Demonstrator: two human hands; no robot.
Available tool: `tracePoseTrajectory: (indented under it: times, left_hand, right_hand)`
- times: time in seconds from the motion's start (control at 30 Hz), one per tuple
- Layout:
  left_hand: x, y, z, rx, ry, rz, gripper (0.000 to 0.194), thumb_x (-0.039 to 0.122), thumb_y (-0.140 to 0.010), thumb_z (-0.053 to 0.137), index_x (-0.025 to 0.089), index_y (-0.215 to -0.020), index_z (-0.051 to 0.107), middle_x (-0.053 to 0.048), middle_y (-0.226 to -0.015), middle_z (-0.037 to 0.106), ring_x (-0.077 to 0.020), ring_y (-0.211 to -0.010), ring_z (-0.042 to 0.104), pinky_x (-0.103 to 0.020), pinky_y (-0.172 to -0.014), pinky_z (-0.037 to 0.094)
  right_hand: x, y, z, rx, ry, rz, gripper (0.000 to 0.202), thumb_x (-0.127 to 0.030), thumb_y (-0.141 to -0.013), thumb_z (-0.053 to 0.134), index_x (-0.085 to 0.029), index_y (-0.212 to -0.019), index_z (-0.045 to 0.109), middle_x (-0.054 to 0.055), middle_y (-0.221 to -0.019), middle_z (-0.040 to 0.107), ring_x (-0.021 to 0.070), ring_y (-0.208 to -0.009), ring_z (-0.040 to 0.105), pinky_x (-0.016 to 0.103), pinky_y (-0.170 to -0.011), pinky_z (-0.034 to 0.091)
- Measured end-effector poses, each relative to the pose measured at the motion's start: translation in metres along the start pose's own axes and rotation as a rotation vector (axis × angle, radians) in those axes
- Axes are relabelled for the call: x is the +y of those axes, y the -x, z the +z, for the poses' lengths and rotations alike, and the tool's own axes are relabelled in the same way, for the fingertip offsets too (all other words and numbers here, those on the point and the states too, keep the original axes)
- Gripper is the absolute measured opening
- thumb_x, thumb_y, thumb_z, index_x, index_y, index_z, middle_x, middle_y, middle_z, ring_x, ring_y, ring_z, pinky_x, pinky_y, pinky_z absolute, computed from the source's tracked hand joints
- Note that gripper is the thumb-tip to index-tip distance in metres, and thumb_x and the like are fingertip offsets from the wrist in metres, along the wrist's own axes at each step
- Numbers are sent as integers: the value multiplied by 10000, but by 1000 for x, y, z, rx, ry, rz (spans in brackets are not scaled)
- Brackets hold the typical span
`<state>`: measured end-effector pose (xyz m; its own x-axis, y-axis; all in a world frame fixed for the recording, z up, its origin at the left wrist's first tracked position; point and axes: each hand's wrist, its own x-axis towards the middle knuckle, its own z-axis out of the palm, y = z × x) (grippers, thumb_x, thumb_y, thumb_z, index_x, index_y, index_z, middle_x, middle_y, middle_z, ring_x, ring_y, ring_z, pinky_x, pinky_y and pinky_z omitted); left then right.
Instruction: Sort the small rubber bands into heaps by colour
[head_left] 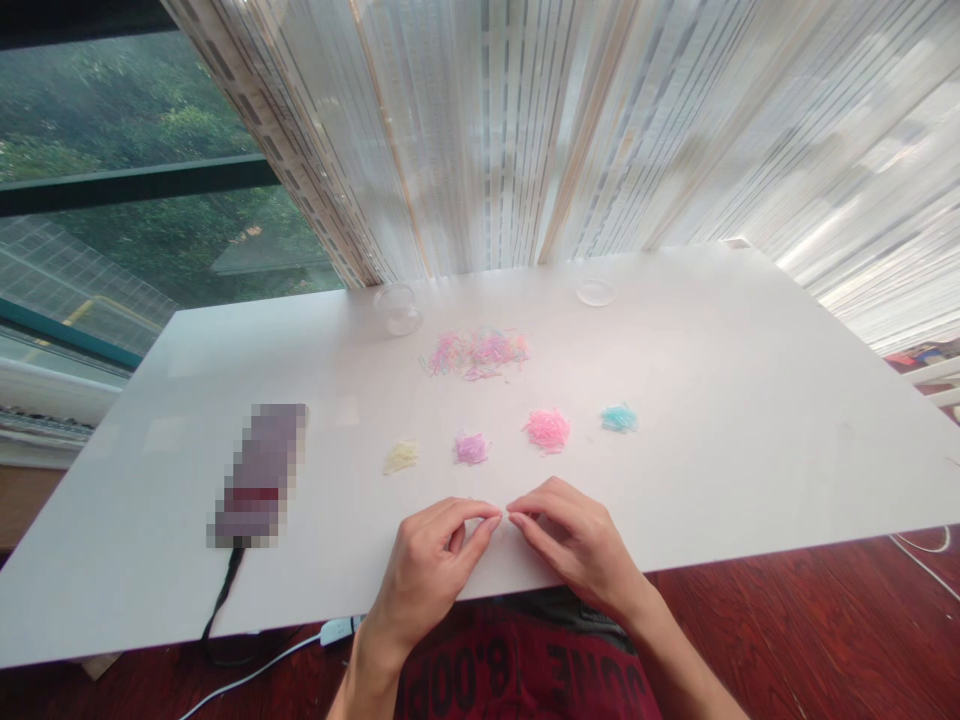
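My left hand [442, 550] and my right hand [574, 535] meet almost tip to tip above the table's front edge. Each has thumb and forefinger pinched; whatever sits between them is too small to make out. Just beyond lie small piles of short thin strands, sorted by colour: a pale yellow pile [401, 457], a lilac pile [471, 448], a pink pile [547, 430] and a light blue pile [619, 417]. Farther back spreads a larger mixed-colour heap [480, 353] of similar strands.
A clear round container [399, 312] stands at the back left of the white table [750, 420], and a clear round lid [595, 292] lies at the back right. On the left is a blurred-out flat device [262, 475] with a black cord. Striped curtains [480, 130] hang behind.
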<state>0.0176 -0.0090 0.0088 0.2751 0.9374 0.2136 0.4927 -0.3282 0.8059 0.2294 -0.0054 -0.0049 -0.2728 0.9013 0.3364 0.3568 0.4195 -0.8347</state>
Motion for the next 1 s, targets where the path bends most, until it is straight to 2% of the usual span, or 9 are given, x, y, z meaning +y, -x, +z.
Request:
tracePoseTrajectory:
  times: [0.2, 0.73, 1.0]
  left_hand:
    - [-2, 1, -2, 9, -3, -15, 136, 271, -1019, 680, 204, -980, 793, -48, -886, 814, -131, -623, 643, -234, -594, 529]
    - [-2, 3, -3, -16, -5, -30, 122, 249, -1031, 653, 221, -1029, 772, -25, -920, 812, -135, -665, 679, -241, -648, 533]
    - [-4, 3, -3, -10, -32, 47, 121, 230, -1047, 635, 215, -1016, 750, -15, -892, 801, -128, -655, 664, -240, -679, 518]
  right_hand:
    - [0, 1, 0, 3, 3, 21, 152, -263, -1056, 617, -230, -1011, 758, 50, -869, 758, 187, -787, 706, 304, -714, 583]
    - [0, 1, -1, 9, -15, 43, 111, -180, -1015, 657, -228, -994, 755, 36, -873, 750, 175, -798, 703, 284, -734, 563]
    - [-1, 1, -2, 10, -6, -12, 122, -176, -1021, 657, -226, -985, 762, 31, -862, 762, 162, -785, 707, 253, -726, 564]
